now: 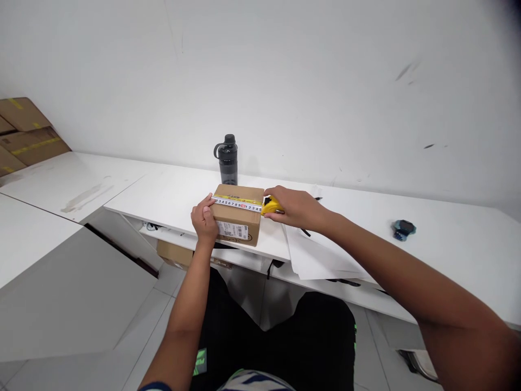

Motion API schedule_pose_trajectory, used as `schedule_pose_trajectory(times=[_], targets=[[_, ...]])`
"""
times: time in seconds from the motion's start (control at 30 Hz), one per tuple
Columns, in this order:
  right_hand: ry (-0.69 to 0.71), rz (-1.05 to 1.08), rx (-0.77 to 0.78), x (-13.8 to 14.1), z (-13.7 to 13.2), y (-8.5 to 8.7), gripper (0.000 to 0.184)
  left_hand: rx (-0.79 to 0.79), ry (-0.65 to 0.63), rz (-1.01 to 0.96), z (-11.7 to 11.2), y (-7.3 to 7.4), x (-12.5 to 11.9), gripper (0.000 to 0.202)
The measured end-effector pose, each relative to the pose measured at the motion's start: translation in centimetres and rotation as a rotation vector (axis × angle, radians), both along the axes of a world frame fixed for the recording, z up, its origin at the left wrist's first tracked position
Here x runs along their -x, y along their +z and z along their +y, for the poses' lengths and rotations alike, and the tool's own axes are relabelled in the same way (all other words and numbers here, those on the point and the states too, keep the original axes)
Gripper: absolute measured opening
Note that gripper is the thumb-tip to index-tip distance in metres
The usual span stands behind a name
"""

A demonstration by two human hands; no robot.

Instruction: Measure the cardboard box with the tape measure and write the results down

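Observation:
A small brown cardboard box [234, 213] sits on the white desk, with a printed label [233, 229] on its front side. The white blade [238, 204] of a tape measure lies pulled out across the top of the box from left to right. At the box's left end, my left hand [204, 220] is closed on the blade's end, its fingers and thumb against the box. My right hand [295, 207] grips the yellow case of the tape measure [271, 206] at the box's right edge. The blade's very tip is hidden under my left fingers.
A dark water bottle [228, 163] stands behind the box. White paper sheets [321, 255] lie under my right forearm, a pen partly showing nearby. Farther right is a digital watch [404, 229]. Cardboard boxes [30, 136] are stacked at far left. A shelf [252, 260] runs below the desk.

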State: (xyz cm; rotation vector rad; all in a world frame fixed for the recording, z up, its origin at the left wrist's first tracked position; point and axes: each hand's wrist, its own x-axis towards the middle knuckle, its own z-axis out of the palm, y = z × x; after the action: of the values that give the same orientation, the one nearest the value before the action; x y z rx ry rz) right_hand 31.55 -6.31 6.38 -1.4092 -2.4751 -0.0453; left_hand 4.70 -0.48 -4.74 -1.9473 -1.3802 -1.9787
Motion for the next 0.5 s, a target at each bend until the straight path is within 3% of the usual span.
schedule_pose_trajectory(times=[0.3, 0.5], targets=[[-0.069, 0.180, 0.058, -0.4, -0.1, -1.6, 0.059, 0.016, 0.026, 0.021, 0.0, -0.1, 0.0, 0.047], [-0.132, 0.438, 0.162, -0.8, 0.1, -4.7, 0.057, 0.004, 0.027, 0.014, 0.0, -0.1, 0.1, 0.045]])
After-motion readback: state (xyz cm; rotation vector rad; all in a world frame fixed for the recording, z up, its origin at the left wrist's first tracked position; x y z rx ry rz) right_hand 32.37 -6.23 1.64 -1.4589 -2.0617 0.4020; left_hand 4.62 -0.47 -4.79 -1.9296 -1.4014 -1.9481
